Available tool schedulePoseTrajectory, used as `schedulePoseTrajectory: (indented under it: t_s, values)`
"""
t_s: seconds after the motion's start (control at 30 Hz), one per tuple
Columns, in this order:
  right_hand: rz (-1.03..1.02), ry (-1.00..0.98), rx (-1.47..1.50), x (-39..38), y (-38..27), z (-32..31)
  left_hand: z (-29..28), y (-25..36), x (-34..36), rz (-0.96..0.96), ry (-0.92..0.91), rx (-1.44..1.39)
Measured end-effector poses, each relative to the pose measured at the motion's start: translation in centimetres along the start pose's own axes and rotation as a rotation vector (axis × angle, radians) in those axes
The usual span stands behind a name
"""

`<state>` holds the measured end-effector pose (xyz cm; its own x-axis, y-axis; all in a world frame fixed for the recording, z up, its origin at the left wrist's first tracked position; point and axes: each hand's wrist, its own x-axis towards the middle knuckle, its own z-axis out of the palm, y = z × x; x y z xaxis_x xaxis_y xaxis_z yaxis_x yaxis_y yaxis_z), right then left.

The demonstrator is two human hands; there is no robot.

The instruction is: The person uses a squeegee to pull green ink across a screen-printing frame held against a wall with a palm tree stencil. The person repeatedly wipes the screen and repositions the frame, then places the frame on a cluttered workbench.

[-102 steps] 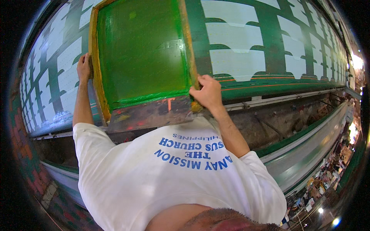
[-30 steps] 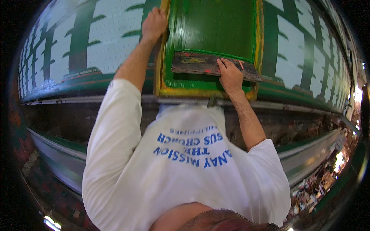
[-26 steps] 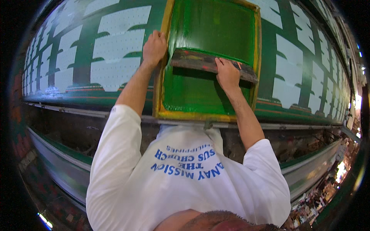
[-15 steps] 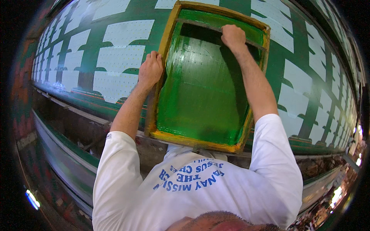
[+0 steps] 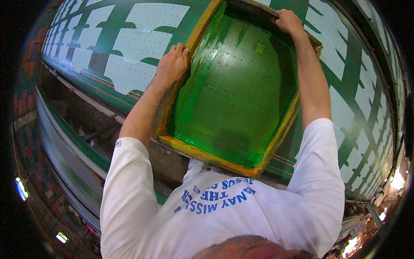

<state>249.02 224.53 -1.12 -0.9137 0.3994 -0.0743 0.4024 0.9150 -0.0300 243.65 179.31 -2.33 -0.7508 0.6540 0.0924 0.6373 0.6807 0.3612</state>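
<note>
A screen printing frame (image 5: 280, 140) with yellow-stained sides and a glossy green mesh lies on the long green printing bed in front of me. My left hand (image 5: 176, 60) is closed on the frame's left side, fingers curled over its edge. My right hand (image 5: 288, 19), at the far right of the frame, is closed on the dark squeegee board (image 5: 254, 13), which lies along the far inner end. Shadow from the board and my right arm falls on the inked mesh.
The long bed (image 5: 108, 36) carries rows of white cut pieces dotted with small prints. A rail (image 5: 86, 95) runs along its near edge over a dark gap. A second long table (image 5: 60, 151) is behind me at lower left, beside a brick-patterned floor.
The squeegee and my right hand have moved from the near part of the screen to its far end. The frame now appears more tilted in view; my left hand remains on its left side.
</note>
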Motion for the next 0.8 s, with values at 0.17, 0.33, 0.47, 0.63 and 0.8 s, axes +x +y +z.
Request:
schedulePoseTrajectory:
  t_s: [0.17,0.33,0.47,0.63,0.8]
  values:
    - [-0.13,-0.142,0.008,0.7,1.2,0.6,0.0,-0.2,-0.1,-0.017,-0.025,-0.034]
    - [-0.103,-0.198,0.074,-7.7,-3.0,-1.0,0.8,-1.2,0.0,0.021,-0.01,-0.017]
    - [-0.113,-0.209,0.001,-16.8,-8.6,-0.3,1.9,-2.4,0.5,0.114,0.041,-0.022]
    - [-0.022,-0.294,0.116,-32.1,-16.2,0.1,2.8,-3.8,0.8,0.327,0.013,0.204]
    - [0.115,-0.283,0.225,-45.1,-24.5,0.2,4.1,-3.6,0.8,0.217,0.074,0.092]
